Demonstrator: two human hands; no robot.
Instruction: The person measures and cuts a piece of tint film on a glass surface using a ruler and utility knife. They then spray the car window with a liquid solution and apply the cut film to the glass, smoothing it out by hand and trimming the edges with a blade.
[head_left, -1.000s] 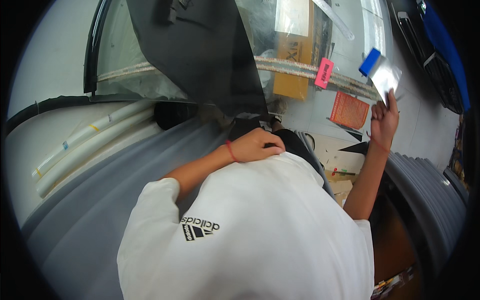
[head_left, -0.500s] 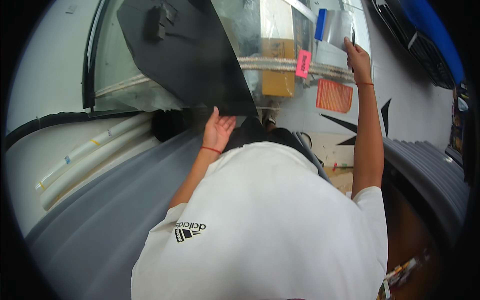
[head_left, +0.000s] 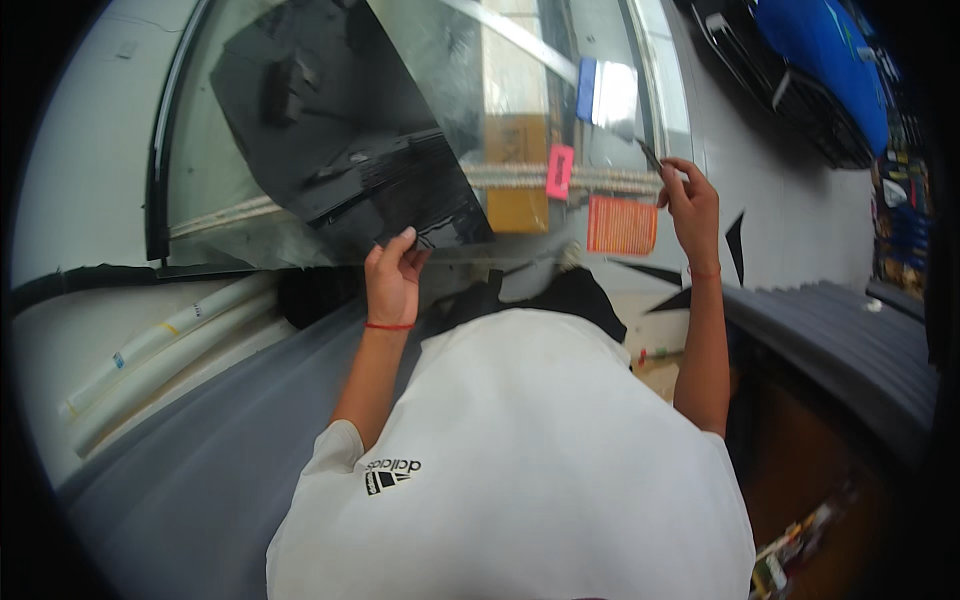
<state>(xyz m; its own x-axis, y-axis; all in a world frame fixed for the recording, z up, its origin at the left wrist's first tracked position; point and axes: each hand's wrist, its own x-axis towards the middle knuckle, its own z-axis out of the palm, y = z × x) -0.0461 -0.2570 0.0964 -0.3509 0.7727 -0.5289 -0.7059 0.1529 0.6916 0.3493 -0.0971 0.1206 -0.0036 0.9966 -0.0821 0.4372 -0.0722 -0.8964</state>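
Note:
A glossy black sheet of film (head_left: 330, 130) lies over the left part of a glass tabletop (head_left: 440, 50), its near end creased. My left hand (head_left: 393, 280) pinches the sheet's near edge, with the thumb on top. At the right side of the glass, my right hand (head_left: 692, 205) grips a slim black pen-like tool (head_left: 650, 155) pointing away to the left; its exact kind is unclear. Beyond that tool rests a flat silver scraper with a blue edge (head_left: 607, 92). Nearest to my right hand lies an orange-red printed card (head_left: 621, 226).
A pink tag (head_left: 560, 172) and a brown carton (head_left: 516, 215) show at the glass's middle. White rolls (head_left: 170, 345) lie at lower left beside grey sheeting (head_left: 220, 400). Ribbed grey material (head_left: 830, 350) stands at right. A blue-and-black object (head_left: 810, 70) is at far right.
My left hand has taken hold of the sheet's near edge, which now shows creases. My right hand has moved back from the scraper toward the orange-red card. The whole view has shifted.

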